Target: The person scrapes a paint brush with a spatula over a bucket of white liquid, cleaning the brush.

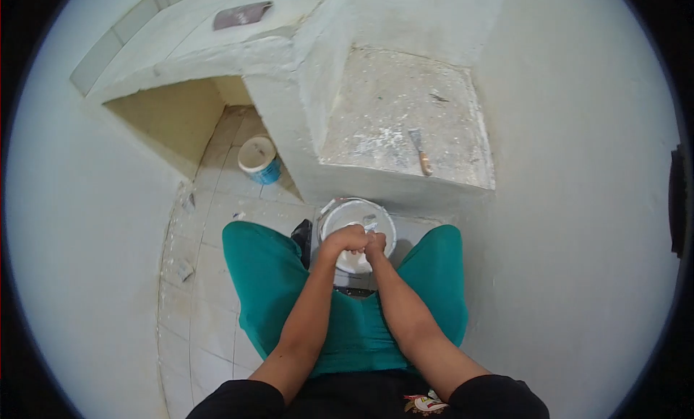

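My left hand (347, 239) and my right hand (375, 245) meet over a round white bucket (392, 235) between my knees. Both hands are closed and close together. A small whitish-grey piece shows just beyond the fingers, over the bucket's opening. What my fingers hold is too small and hidden to make out. White material lies inside the bucket, partly covered by my hands.
On the rough ledge ahead lies a putty knife (421, 153) with a wooden handle. A white and blue bucket (259, 160) stands on the tiled floor (210, 303) at left. A brownish piece (241, 15) rests on the upper shelf. Walls rise on both sides.
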Demonstrator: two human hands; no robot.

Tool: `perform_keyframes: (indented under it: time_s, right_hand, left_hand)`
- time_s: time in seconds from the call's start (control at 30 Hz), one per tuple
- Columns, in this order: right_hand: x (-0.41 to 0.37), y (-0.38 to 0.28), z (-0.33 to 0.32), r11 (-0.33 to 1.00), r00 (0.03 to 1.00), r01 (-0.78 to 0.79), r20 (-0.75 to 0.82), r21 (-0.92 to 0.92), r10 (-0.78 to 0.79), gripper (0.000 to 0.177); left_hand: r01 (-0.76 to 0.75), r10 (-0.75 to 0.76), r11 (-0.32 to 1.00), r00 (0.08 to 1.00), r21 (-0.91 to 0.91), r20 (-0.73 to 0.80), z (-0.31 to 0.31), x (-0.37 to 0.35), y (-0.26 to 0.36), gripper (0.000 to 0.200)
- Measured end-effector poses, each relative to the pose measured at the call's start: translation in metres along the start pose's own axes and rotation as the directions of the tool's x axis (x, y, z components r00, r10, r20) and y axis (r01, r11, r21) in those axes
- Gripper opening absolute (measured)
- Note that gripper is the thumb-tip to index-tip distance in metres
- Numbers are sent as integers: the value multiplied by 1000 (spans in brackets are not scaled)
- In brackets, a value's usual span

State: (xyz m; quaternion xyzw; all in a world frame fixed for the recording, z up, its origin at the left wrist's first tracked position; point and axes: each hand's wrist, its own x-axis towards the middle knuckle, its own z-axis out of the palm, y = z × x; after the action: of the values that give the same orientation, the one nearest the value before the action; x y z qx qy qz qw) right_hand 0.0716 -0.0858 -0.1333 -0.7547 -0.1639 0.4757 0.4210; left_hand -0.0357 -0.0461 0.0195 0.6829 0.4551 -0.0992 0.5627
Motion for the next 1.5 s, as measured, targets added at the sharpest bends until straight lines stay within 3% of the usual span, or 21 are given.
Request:
perform_keyframes:
  time_s: [0.03,0.07,0.13,0.17,0.2,0.23,0.27,0.3,0.33,0.37,0.43,0.5,0.6,0.7,0.8,0.93,1.4,1.5]
  right_hand:
    - [30,35,8,971,995,-11,103,237,-14,42]
    - [23,24,9,996,997,52,46,68,-56,42]
    - [6,-1,9,949,988,112,-69,-295,-138,43]
    - [7,-1,9,941,987,99,-86,-323,-134,43]
    - [-1,-13,7,944,990,76,-86,-321,-109,42]
    - [-5,-19,7,947,993,55,-80,-316,-84,42]
    - [-12,-26,6,957,996,30,-69,-290,-52,41]
    - [-18,-33,3,950,998,21,-49,-312,-39,41]
    - [-25,-38,1,942,999,14,-29,-335,-25,40]
    - [-25,-36,0,941,999,14,-22,-339,-23,40]
    - [-24,-32,-2,930,1000,15,4,-367,-15,40]
    - [-29,-37,-5,937,1000,-9,10,-350,13,41]
    - [-30,-39,-8,936,1000,4,29,-352,7,42]
    - [-30,-40,-7,947,999,-8,29,-320,18,42]
    - [-27,-36,-6,945,999,12,50,-326,4,42]
    - [-23,-31,-4,934,998,40,56,-354,-22,42]
    - [-27,-30,-6,918,996,36,93,-396,1,44]
    - [-26,-31,-7,909,995,32,100,-416,11,45]
  left_hand:
    - [-181,183,978,983,-100,10,-12,-26,26,48]
    - [-349,359,914,933,-205,8,-23,-57,55,46]
    - [-604,589,743,794,-289,-147,-46,-146,137,38]
    - [-756,702,611,655,-236,-279,-53,-187,159,32]
    - [-947,800,321,291,-36,-525,-44,-216,175,27]
    - [-998,794,66,43,16,-607,-35,-242,188,27]
    - [-958,783,-257,-132,-123,-608,-32,-263,204,29]
    - [-799,757,-522,-273,-298,-594,-36,-279,226,34]
    - [-594,707,-682,-385,-428,-593,-41,-293,242,40]
    - [-505,674,-732,-447,-457,-588,-42,-306,251,47]
    - [-508,630,-771,-524,-384,-573,-38,-319,264,39]
    - [-638,798,-596,-540,-487,-269,-57,-321,266,35]
    - [-679,841,-541,-425,-497,-335,-51,-333,273,45]
    - [-632,772,-635,-508,-445,-381,-48,-327,280,43]
    - [-646,826,-562,-470,-517,-311,-54,-333,274,43]
    - [-563,765,-643,-491,-519,-416,-52,-330,266,42]
    - [-619,796,-604,-490,-501,-354,-53,-340,263,41]
    - [-576,783,-615,-527,-538,-330,-56,-339,254,41]
